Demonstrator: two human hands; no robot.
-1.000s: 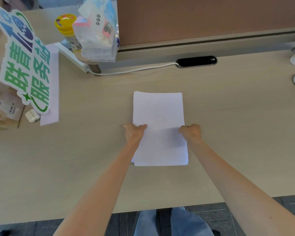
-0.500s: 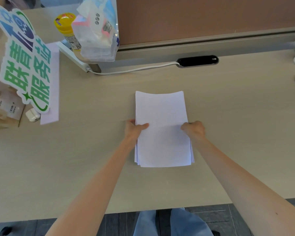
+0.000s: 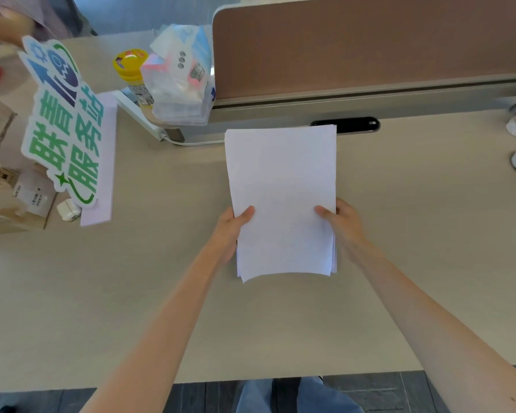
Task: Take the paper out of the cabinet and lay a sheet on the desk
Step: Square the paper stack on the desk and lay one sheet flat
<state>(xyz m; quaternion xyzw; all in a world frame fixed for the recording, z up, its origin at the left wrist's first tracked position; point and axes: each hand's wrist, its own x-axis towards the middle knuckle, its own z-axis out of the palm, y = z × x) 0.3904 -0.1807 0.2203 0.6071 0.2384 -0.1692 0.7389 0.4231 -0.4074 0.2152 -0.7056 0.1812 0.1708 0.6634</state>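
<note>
A stack of white paper (image 3: 282, 186) is held up above the light wooden desk (image 3: 414, 234), its near edge curling down. My left hand (image 3: 231, 231) grips the stack's left edge, thumb on top. My right hand (image 3: 341, 225) grips the right edge the same way. The sheets are slightly fanned at the lower right corner. No cabinet is in view.
A brown partition (image 3: 370, 46) with a grey rail runs along the back. A green and blue sign (image 3: 64, 126), a yellow-lidded jar (image 3: 131, 73), a plastic bag (image 3: 182, 81) and a white power strip (image 3: 137, 114) stand at the left. Cardboard boxes (image 3: 0, 180) sit at the far left.
The stack lay flat on the desk under both hands; now both hands have lifted it off the surface and raised it toward the partition.
</note>
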